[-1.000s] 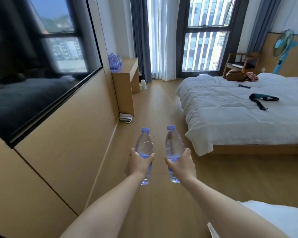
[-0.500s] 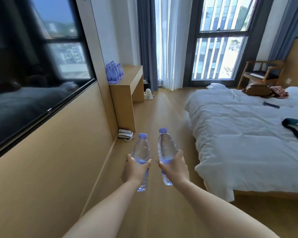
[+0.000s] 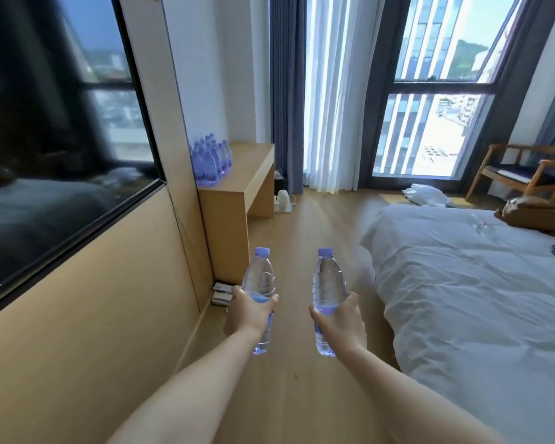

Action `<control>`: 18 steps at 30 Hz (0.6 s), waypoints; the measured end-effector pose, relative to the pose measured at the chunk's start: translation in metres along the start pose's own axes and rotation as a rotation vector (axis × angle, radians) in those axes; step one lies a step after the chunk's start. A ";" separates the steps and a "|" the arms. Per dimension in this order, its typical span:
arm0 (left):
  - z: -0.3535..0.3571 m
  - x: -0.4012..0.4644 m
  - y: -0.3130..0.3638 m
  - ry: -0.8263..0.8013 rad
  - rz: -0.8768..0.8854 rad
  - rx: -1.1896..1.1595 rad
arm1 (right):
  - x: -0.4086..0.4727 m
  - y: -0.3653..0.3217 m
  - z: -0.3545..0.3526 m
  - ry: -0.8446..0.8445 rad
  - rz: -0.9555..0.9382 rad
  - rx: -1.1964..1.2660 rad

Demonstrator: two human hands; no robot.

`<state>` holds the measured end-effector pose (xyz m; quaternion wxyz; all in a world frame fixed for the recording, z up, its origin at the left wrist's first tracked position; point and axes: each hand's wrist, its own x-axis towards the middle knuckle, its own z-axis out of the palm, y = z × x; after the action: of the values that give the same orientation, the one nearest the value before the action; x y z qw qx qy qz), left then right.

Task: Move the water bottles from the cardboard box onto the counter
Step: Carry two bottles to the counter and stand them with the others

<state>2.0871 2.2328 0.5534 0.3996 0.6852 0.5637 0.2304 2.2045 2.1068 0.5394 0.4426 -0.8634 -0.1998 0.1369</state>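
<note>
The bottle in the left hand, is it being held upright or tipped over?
Upright. The left hand grips the bottle around its middle, blue cap pointing up and base hanging below the fingers.

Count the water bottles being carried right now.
2. One clear plastic blue-capped water bottle is in the left hand, another in the right hand. More stand clustered on the wooden counter, partly hidden.

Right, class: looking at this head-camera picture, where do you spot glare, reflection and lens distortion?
Head view: daylight blows out the window panes; the dark TV screen mirrors window and bed; wide-angle bending bows the window frames and wall edges; both held water bottles look sharp, while the counter's bottles are softer.
</note>
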 end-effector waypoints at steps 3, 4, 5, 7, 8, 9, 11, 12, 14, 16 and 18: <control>0.020 0.073 0.041 -0.032 0.051 0.027 | 0.068 -0.027 0.014 0.051 0.022 0.016; 0.028 0.094 0.056 -0.041 0.067 0.034 | 0.089 -0.035 0.017 0.070 0.028 0.022; 0.036 0.114 0.069 -0.053 0.076 0.042 | 0.109 -0.042 0.019 0.085 0.035 0.027; 0.055 0.148 0.092 -0.082 0.090 0.056 | 0.148 -0.049 0.024 0.107 0.042 0.019; 0.064 0.161 0.100 -0.094 0.097 0.059 | 0.164 -0.051 0.025 0.115 0.047 0.007; 0.076 0.177 0.108 -0.108 0.109 0.064 | 0.185 -0.052 0.028 0.126 0.055 0.000; 0.099 0.209 0.120 -0.126 0.129 0.095 | 0.228 -0.052 0.036 0.137 0.077 -0.009; 0.112 0.226 0.124 -0.129 0.127 0.116 | 0.251 -0.051 0.041 0.133 0.088 -0.019; 0.137 0.260 0.134 -0.129 0.113 0.148 | 0.298 -0.048 0.052 0.121 0.091 -0.041; 0.165 0.295 0.150 -0.114 0.082 0.155 | 0.350 -0.047 0.061 0.112 0.078 -0.054; 0.192 0.330 0.172 -0.106 0.043 0.113 | 0.405 -0.051 0.067 0.094 0.066 -0.065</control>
<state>2.4206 2.4853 0.5375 0.3845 0.7301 0.5387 0.1700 2.5230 2.3703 0.5187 0.4186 -0.8888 -0.1548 0.1042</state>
